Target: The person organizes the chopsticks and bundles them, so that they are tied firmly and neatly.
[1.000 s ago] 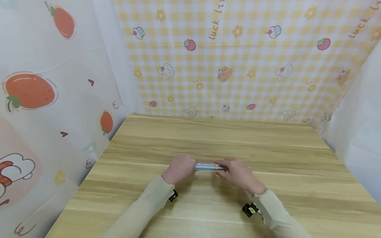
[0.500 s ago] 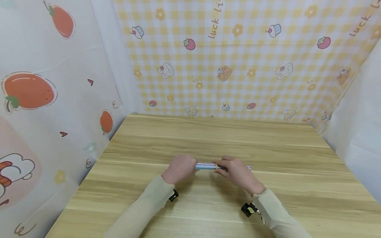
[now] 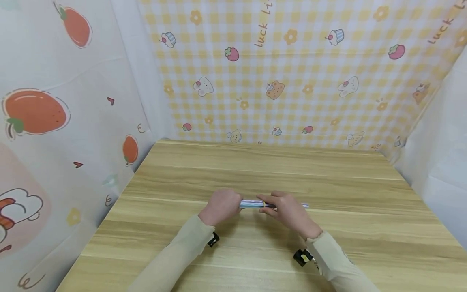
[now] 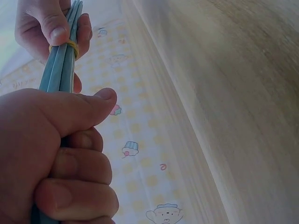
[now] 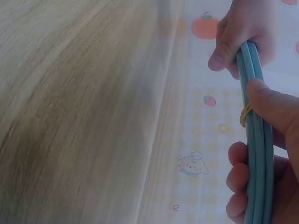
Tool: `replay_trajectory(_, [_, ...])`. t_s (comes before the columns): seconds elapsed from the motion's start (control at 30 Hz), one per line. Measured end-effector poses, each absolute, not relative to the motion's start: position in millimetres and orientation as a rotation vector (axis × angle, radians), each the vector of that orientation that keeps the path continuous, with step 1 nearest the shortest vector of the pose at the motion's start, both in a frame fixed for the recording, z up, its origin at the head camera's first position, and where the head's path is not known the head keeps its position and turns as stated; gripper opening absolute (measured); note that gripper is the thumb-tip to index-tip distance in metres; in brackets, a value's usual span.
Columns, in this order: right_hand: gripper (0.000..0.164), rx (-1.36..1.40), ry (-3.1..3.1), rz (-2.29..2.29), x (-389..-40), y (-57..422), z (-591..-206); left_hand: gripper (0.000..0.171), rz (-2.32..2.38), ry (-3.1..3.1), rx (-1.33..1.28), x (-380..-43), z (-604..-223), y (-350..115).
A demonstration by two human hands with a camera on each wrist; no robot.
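Note:
Both hands hold one bundle of slim sticks [image 3: 251,204], pale blue with pinkish tones in the head view and teal in the wrist views. A yellow rubber band [image 4: 70,44] circles it. My left hand [image 3: 221,207] wraps its curled fingers round the left part, hiding that end. Around the band, my right hand [image 3: 292,213] has its thumb on one side and fingers on the other. In the right wrist view the right thumb [image 5: 264,95] lies along the sticks just by the band. The bundle's right end sticks out past the right hand.
A wood-grain table [image 3: 189,170] lies under both hands. Behind it hangs a yellow checked cloth [image 3: 251,89], with a fruit-print sheet [image 3: 91,121] on the left and a white sheet [image 3: 441,162] on the right. Black wrist cameras [image 3: 302,257] hang at the cuffs.
My right hand has shifted slightly left along the bundle, its fingers and the band with it. More of the bundle's right end shows behind the hand. The left hand stays put.

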State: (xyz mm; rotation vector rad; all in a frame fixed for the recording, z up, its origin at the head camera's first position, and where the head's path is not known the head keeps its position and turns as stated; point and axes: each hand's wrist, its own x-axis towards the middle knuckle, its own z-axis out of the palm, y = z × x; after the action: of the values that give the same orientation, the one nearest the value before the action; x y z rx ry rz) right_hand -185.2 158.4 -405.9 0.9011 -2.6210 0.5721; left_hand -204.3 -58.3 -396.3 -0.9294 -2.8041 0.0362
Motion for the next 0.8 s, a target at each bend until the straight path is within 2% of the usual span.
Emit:
replay_trajectory(0.2, [0.043, 0.813, -2.72, 0.561, -183, 164, -404, 0.019, 0.024, -2.815, -0.935, -206, -399, -59])
replay_trajectory(0.6, [0.025, 0.785, -2.777, 0.596, -180, 184, -402, 0.016, -0.04, -2.836, -0.944, -210, -403, -63])
replay_trajectory(0.8, [0.019, 0.808, -2.774, 0.619, -181, 190, -405, 0.019, -0.029, -2.808, -0.948, -211, -405, -64])
